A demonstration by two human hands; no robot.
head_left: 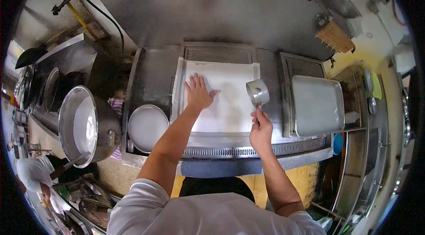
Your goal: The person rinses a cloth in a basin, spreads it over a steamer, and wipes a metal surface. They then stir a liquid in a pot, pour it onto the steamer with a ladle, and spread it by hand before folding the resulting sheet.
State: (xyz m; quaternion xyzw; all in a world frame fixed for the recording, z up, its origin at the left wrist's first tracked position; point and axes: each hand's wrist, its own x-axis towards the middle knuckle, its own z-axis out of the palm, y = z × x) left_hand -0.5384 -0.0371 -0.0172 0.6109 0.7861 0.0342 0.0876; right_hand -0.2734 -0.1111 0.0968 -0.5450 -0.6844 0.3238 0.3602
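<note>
A white cloth (230, 115) lies spread over a rectangular steamer tray in the middle of the steel counter. My left hand (199, 94) rests on the cloth or just above it, palm down with fingers spread. In my right hand (260, 129) is the handle of a metal ladle (257, 93) with a deep, cup-shaped bowl. The ladle is held over the cloth's right edge, tilted so its pale inside shows. A round metal pan (148, 128) with a white surface sits to the left of the cloth.
At left stands a large metal pot (107, 124) of white liquid, with a paddle (71, 165) leaning in it. A rectangular tray (318, 106) lies at right. A steel splashback (212, 13) rises behind. Another person (35, 173) is at lower left.
</note>
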